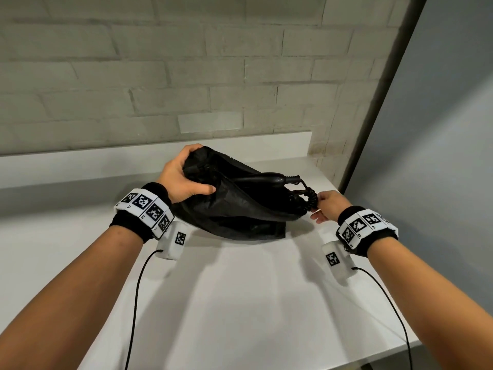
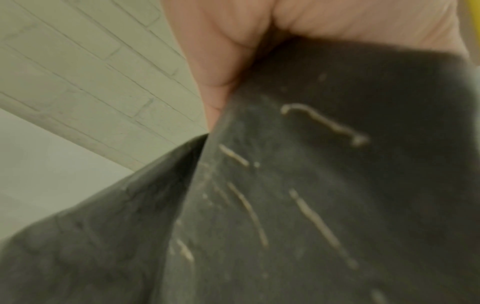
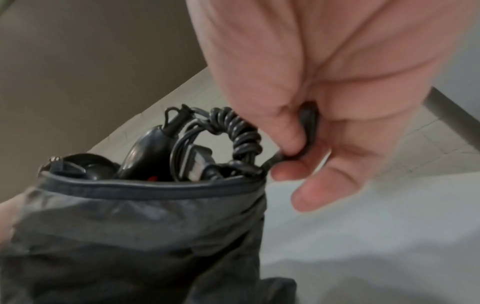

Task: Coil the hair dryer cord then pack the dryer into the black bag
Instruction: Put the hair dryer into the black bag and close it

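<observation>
1. The soft black fabric bag (image 1: 234, 209) is lying on its side in the middle of the head view, resting on the flat white table (image 1: 240, 303) with its open mouth turned toward the right of the frame.
2. The left hand (image 1: 181, 177) is gripping the bag's closed end at centre left, fingers curled over the top and thumb pressed into the cloth; the left wrist view is showing the bunched fabric (image 2: 311, 185) filling its lower right.
3. The glossy black plastic hair dryer (image 1: 269, 178) is sitting mostly inside the bag, its handle end poking out of the mouth toward the right.
4. The black coiled dryer cord (image 1: 310, 197) is bulging out of the opening just beside the handle; in the right wrist view the coil (image 3: 241, 131) is arching above the bag's hemmed rim (image 3: 145, 185).
5. The right hand (image 1: 329, 206) is pinching a dark cord-like piece at the mouth's right edge between thumb and fingers (image 3: 288, 127); blur is making it unclear whether this is cord or drawstring.
6. A pale painted brick wall (image 1: 160, 70) is standing behind the table, and a grey panel (image 1: 440, 129) is closing off the right side.
</observation>
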Demonstrator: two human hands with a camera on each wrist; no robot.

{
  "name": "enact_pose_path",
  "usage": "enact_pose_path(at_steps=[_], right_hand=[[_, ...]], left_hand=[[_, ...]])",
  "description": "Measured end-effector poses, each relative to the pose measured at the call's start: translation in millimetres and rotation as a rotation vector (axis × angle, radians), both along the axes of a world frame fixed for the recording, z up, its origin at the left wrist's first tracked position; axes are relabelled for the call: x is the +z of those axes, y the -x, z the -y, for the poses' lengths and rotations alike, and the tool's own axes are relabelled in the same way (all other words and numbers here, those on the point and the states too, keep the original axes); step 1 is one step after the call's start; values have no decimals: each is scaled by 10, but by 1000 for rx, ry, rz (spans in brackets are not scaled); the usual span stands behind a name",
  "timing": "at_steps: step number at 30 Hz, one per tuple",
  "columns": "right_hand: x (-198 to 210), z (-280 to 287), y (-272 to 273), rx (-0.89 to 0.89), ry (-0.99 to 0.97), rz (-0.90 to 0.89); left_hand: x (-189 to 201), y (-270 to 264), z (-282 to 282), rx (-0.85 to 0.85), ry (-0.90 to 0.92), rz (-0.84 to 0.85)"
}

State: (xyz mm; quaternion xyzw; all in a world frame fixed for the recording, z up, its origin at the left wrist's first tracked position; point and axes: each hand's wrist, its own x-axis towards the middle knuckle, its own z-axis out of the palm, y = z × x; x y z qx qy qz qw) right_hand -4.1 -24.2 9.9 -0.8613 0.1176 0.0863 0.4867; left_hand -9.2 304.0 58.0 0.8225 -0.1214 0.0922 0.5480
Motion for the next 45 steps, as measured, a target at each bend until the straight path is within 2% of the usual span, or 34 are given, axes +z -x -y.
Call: enact_pose_path(at_steps=[4, 7, 11, 13, 16, 19, 24, 29, 36, 39, 45], right_hand=[[188, -8, -47, -131, -140, 30], [323, -78, -7, -182, -447, 74], [400, -132, 88, -86, -791, 60], [421, -137, 114, 2, -858, 69], [449, -156, 123, 64, -702, 115], [439, -154, 95, 48, -533, 152], [440, -173, 50, -94, -421, 201], [551, -163, -11, -183, -193, 302], [730, -131, -68, -132, -142, 544], [792, -151, -90, -194, -119, 648], [919, -118, -109, -267, -196, 721]], left_hand=[[25, 10, -29, -10, 6, -13], [9, -20, -43, 10, 40, -8], [-40, -63, -79, 77, 110, -28], [-61, -88, -93, 101, 126, -22], [-70, -106, -110, 119, 143, -10], [-72, -108, -128, 111, 150, -14], [-19, -68, -111, 43, 150, -32], [14, -88, -62, 33, 69, -26], [60, -78, -24, 85, 181, -7], [86, -89, -17, 151, 264, 8], [73, -114, -95, 201, 245, 0]])
